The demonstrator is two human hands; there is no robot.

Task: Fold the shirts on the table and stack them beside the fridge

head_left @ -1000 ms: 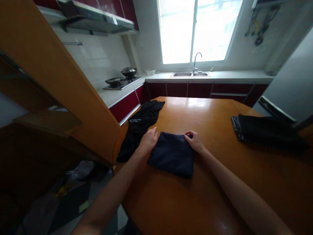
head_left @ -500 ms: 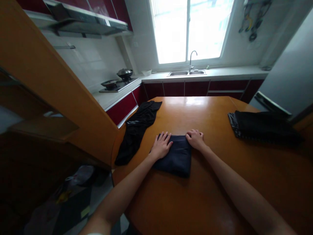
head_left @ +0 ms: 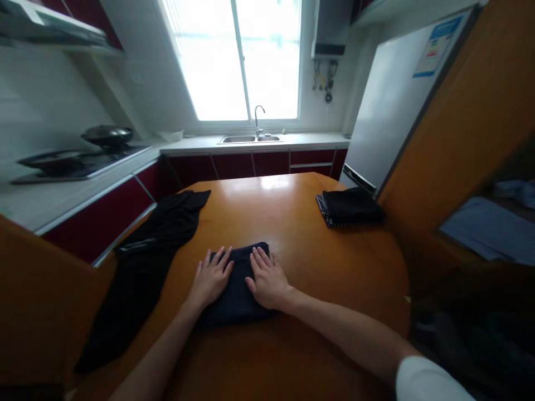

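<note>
A dark navy folded garment [head_left: 238, 289] lies flat on the wooden table [head_left: 259, 217] in front of me; its exact kind does not show. My left hand [head_left: 212, 278] rests on its left side with the fingers spread. On the right side of the same cloth lies my right hand [head_left: 266, 278], palm down with fingers stretched out. Neither hand grips the fabric. Parts of the garment's two side edges are hidden under the hands.
A black garment [head_left: 146, 267] stretches along the table's left edge. Folded black clothes [head_left: 351, 206] are stacked at the right. Beyond the table are a sink [head_left: 238, 139], a stove [head_left: 87, 167] with pans, and a fridge [head_left: 388, 100].
The view has turned to the right. My right hand has gone from the garment's far right corner, where its fingers were curled, to lying flat on top. My left hand stays on the left side.
</note>
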